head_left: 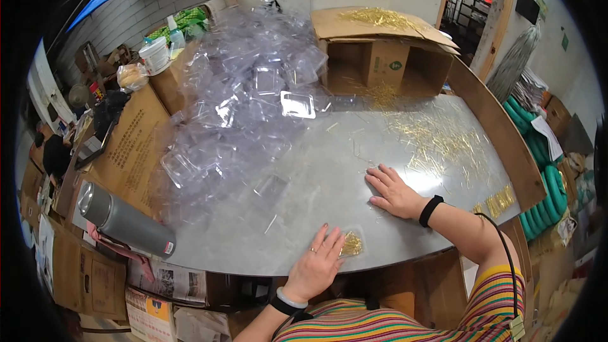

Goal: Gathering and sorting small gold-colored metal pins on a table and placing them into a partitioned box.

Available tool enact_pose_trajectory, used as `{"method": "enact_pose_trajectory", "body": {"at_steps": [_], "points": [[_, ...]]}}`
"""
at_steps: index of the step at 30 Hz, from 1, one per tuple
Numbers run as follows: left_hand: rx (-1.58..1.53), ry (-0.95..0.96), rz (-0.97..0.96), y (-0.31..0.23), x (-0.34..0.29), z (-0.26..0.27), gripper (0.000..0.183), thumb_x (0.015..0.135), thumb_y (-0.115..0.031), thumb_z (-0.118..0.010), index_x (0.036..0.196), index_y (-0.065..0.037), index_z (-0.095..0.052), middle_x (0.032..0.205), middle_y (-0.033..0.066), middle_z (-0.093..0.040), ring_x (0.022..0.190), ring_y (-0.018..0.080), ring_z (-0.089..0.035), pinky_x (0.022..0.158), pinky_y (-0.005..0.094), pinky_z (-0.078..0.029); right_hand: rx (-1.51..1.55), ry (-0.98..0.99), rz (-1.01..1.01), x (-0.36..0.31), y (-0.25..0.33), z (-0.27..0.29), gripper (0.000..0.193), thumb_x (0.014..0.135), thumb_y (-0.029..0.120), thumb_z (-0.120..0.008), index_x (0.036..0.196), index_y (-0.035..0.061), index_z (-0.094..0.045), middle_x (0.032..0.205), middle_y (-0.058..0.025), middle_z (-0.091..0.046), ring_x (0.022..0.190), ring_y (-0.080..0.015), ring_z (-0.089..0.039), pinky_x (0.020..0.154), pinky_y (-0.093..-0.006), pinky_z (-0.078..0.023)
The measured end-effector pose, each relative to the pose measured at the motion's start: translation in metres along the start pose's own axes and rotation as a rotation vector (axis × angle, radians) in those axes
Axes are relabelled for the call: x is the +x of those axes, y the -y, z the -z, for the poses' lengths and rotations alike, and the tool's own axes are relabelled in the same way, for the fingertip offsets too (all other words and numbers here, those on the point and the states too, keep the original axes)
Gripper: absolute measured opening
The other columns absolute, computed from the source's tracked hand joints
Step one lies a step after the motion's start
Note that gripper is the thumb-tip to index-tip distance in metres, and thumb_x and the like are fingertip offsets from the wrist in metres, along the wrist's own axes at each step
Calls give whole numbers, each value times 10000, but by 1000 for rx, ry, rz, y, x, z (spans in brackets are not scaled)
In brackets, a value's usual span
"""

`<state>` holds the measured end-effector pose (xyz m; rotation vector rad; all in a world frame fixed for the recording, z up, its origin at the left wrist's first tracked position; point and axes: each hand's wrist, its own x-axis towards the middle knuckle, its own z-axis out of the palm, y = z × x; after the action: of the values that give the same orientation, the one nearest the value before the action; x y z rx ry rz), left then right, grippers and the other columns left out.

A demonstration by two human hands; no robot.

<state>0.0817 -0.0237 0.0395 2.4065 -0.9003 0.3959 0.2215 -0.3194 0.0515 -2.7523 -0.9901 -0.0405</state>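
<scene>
My left hand (316, 265) lies near the front edge of the grey table (329, 177), fingers stretched out, at the left side of a small clear plastic tray (361, 238). Inside that tray sits a bunch of thin gold pin-like pieces (351, 245). Farther right, my right hand (396, 194) rests palm down with its fingers spread and nothing in its grasp. Just beyond it, many loose gold pieces (437, 139) are scattered over the tabletop. Whether my left fingertips press on the tray or only lie beside it, I cannot tell.
A big heap of clear plastic trays (234, 101) covers the left and back. Behind stands a cardboard box (386, 66) topped with more gold pieces. Small gold bundles (500, 201) lie at right, by a cardboard side wall (500, 133). A grey thermos (123, 218) lies at left.
</scene>
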Motion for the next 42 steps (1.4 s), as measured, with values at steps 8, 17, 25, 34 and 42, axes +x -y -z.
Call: {"method": "enact_pose_trajectory", "body": {"at_steps": [8,17,25,34,42], "points": [[67,-57,120,-2,1,-2,509,871,-79,-672,1339,62,-531,1424,230,-463,1353,430,-398,1115,486,-377,275,-76,-246,-55,-1,27,707,977,466,-581,1457,-16,-391,1490,-285,-369,1414,-461,-316,1174,-502,-299],[81,-51,160,-6,6,1,566,883,-61,-650,1396,81,-458,1425,241,-453,1359,437,-385,1126,493,-363,88,4,218,-52,56,6,529,1009,371,-561,1444,85,-466,1440,-206,-453,1398,-406,-369,1156,-478,-352],[30,-87,196,-1,5,-3,539,887,-12,-623,1395,73,-464,1426,256,-449,1376,450,-378,1125,499,-364,231,-95,-25,45,-19,11,589,1014,465,-510,1417,36,-492,1491,-227,-448,1391,-415,-392,1145,-451,-361],[-8,-132,227,5,2,-3,535,890,3,-618,1403,46,-473,1428,257,-430,1391,459,-367,1130,503,-368,59,118,269,1,22,13,832,943,665,-502,1495,50,-407,1590,-193,-337,1470,-442,-270,1200,-536,-230],[34,-194,224,3,3,-5,523,879,2,-632,1385,21,-498,1465,271,-397,1411,468,-344,1150,524,-330,168,70,153,-76,51,2,698,961,449,-612,1496,61,-387,1561,-205,-350,1462,-423,-290,1204,-521,-254]]}}
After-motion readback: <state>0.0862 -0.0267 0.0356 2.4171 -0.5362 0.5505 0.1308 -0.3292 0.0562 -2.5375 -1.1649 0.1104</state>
